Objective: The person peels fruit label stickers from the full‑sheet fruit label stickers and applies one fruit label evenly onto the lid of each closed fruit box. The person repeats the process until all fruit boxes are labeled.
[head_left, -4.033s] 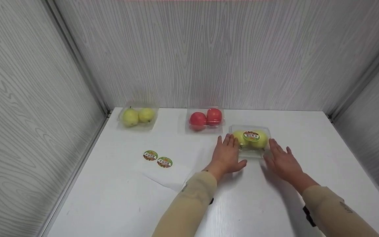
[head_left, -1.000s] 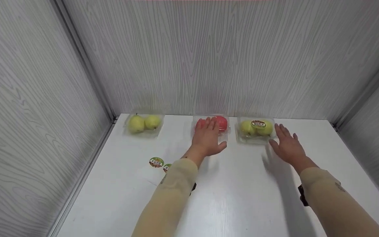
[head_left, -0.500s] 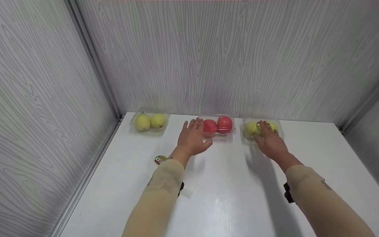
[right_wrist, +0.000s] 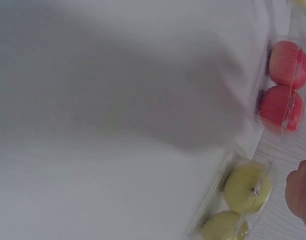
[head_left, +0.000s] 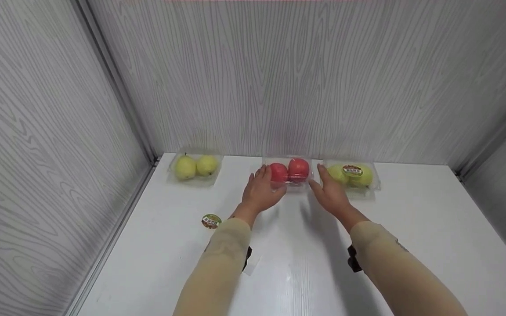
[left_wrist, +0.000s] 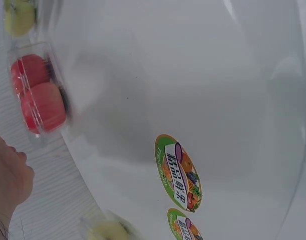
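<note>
A clear plastic box (head_left: pixel 294 179) with two red apples (head_left: pixel 298 169) inside stands near the back wall in the head view. My left hand (head_left: pixel 259 191) is at its left side, fingers stretched forward and fingertips overlapping the left apple. On the other side, my right hand (head_left: pixel 333 193) reaches with straight fingers between this box and a labelled box (head_left: pixel 374 180) of yellow pears. An oval fruit sticker (head_left: pixel 352 170) sits on that right-hand box. The left wrist view shows the apple box (left_wrist: pixel 38 92) beyond my left hand (left_wrist: pixel 7 175), with no sticker visible on its lid.
Another clear box (head_left: pixel 213 175) with two yellow pears (head_left: pixel 186 167) stands at the back left. Two oval stickers lie on the table, one sticker (left_wrist: pixel 178 172) whole and the other sticker (left_wrist: pixel 185 227) cut off below. Grey wood-patterned walls (head_left: pixel 244 79) enclose the white table (head_left: pixel 297 281).
The labelled pear box has gone back beside the apple box, in line with the others. My right hand passed leftward over it. My left hand shifted from the pear box to the apple box's left side.
</note>
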The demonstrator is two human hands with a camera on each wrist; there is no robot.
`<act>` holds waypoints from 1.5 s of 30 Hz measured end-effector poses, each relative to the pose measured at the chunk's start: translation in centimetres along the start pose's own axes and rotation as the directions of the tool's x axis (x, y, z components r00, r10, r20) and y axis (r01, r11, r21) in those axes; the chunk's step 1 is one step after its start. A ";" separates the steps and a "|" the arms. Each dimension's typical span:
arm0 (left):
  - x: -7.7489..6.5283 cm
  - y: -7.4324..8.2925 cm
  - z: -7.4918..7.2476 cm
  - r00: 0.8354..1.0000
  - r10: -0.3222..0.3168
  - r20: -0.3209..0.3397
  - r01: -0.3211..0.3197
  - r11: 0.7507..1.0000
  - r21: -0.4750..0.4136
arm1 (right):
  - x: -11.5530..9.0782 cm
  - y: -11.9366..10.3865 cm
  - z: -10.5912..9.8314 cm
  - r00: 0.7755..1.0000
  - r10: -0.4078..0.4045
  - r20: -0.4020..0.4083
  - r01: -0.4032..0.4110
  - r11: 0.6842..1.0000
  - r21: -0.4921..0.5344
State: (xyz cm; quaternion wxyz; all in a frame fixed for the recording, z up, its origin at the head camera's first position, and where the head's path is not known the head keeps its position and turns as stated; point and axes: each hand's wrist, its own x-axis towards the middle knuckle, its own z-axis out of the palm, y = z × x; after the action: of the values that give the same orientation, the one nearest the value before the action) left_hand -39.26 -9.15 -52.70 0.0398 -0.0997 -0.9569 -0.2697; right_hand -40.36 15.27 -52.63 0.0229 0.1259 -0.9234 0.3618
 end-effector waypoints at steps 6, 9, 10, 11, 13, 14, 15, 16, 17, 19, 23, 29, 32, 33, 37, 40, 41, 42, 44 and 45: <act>-0.4 0.2 0.5 1.000 -0.002 -0.001 0.002 1.000 -0.011 | -0.5 -0.6 1.4 0.999 -0.048 -0.015 0.048 0.999 -0.016; -0.6 0.3 0.7 1.000 -0.016 0.009 0.016 1.000 -0.005 | -0.5 -0.5 1.8 0.999 -0.048 -0.018 0.048 0.999 -0.020; -0.6 0.4 0.7 1.000 -0.022 0.014 0.022 1.000 0.000 | -0.5 -0.4 1.9 0.999 -0.049 -0.020 0.049 0.999 -0.020; -0.7 0.4 0.7 1.000 -0.022 0.013 0.022 1.000 0.002 | -0.5 -0.4 2.0 0.999 -0.045 -0.017 0.045 0.999 -0.020; -0.8 0.4 0.8 1.000 -0.026 0.017 0.026 1.000 -0.002 | -0.6 -0.3 2.0 1.000 -0.029 -0.010 0.029 0.999 -0.015; -0.8 0.4 0.8 0.999 -0.029 0.023 0.029 1.000 -0.005 | -0.6 -0.3 2.0 1.000 -0.019 -0.004 0.019 1.000 -0.011; -0.8 0.4 0.9 0.999 -0.032 0.029 0.032 0.999 -0.008 | -0.6 -0.2 2.1 1.000 -0.012 0.001 0.012 1.000 -0.009; -0.9 0.3 0.9 0.999 -0.032 0.035 0.033 0.999 -0.009 | -0.7 -0.2 2.1 1.000 -0.006 0.007 0.006 1.000 -0.009; -0.9 0.3 1.0 0.999 -0.030 0.036 0.030 0.999 -0.017 | -0.7 -0.1 2.2 1.000 0.002 0.013 -0.002 1.000 -0.010; -1.0 0.3 1.1 0.999 -0.027 0.044 0.028 0.999 -0.037 | -0.8 0.0 2.3 1.000 0.008 0.022 -0.008 1.000 -0.011; -1.4 0.5 1.3 0.998 -0.020 0.054 0.024 0.997 -0.072 | -0.9 0.3 2.4 0.999 0.016 0.050 -0.016 1.000 -0.008; -1.6 0.7 1.3 0.996 -0.022 0.090 0.027 0.998 -0.051 | -1.1 0.9 2.2 0.996 0.007 0.085 -0.009 1.000 0.014; -1.7 0.8 1.2 0.995 -0.018 0.103 0.019 1.000 -0.011 | -1.3 1.0 2.0 0.996 -0.018 0.088 0.017 1.000 0.014; -1.8 0.8 1.1 0.994 -0.014 0.104 0.013 1.000 0.003 | -1.4 1.0 2.0 0.996 -0.029 0.088 0.028 1.000 0.012; -2.3 0.9 0.9 0.992 -0.005 0.124 -0.001 0.999 0.054 | -2.0 0.9 1.9 0.994 -0.052 0.091 0.054 0.999 -0.011; -2.7 1.1 0.8 0.992 0.005 0.128 -0.016 0.997 0.081 | -2.4 0.8 1.8 0.994 -0.053 0.094 0.056 0.998 -0.030; -2.8 1.2 0.8 0.992 0.009 0.127 -0.020 0.996 0.087 | -2.6 0.8 1.8 0.994 -0.052 0.095 0.056 0.998 -0.039; -3.0 1.2 0.8 0.992 0.011 0.125 -0.023 0.996 0.092 | -2.7 0.7 1.8 0.994 -0.053 0.095 0.057 0.997 -0.044; -3.2 1.3 0.8 0.992 0.010 0.126 -0.022 0.995 0.101 | -2.9 0.7 1.7 0.994 -0.050 0.096 0.056 0.997 -0.055; -3.4 1.3 0.8 0.993 0.013 0.121 -0.025 0.994 0.104 | -3.1 0.6 1.7 0.994 -0.051 0.098 0.057 0.997 -0.059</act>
State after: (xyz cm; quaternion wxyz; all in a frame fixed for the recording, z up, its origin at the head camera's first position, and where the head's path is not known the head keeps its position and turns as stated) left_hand -35.68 -8.20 -53.17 -0.0100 -0.1225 -0.9696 -0.2118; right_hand -37.46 15.22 -54.72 -0.0079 0.1672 -0.9306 0.3257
